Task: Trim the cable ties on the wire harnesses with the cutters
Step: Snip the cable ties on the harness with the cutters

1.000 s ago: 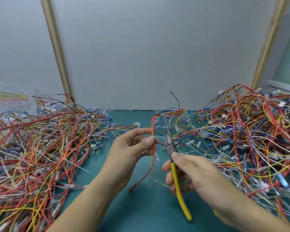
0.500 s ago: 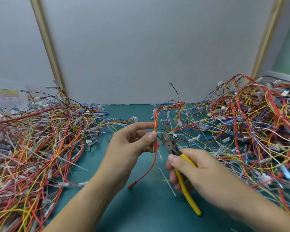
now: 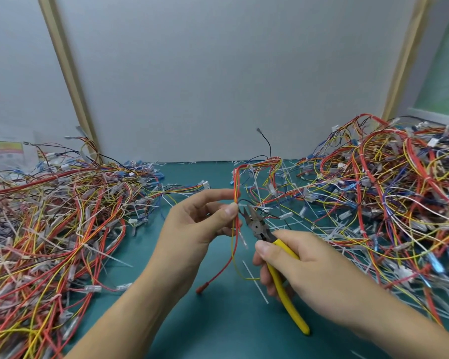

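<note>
Left pile (image 3: 49, 229): wire harnesses heaped on the green mat (image 3: 218, 327); white tie tails stick out of it; trimmed or not, cannot tell
Left hand (image 3: 192, 229): thumb and forefinger pinched together on the held harness (image 3: 234, 239)
Held harness: mid-scene, raised off the mat; long axis near upright; top bends over toward the right pile; red lead trails down to the left; a white tie tail (image 3: 243, 238) juts out just below the pinch
Cutters (image 3: 255, 226): just right of the harness; long axis slants from low right to upper left; nose points at the harness; jaws look slightly apart, not on the tail
Right hand (image 3: 309, 265): fingers wrapped round the yellow handles
Right pile (image 3: 386, 203): larger heap; many long tails; cut tails lie at its foot
Progress (judgement): one harness mid-trim; both heaps large; most work appears left
</note>
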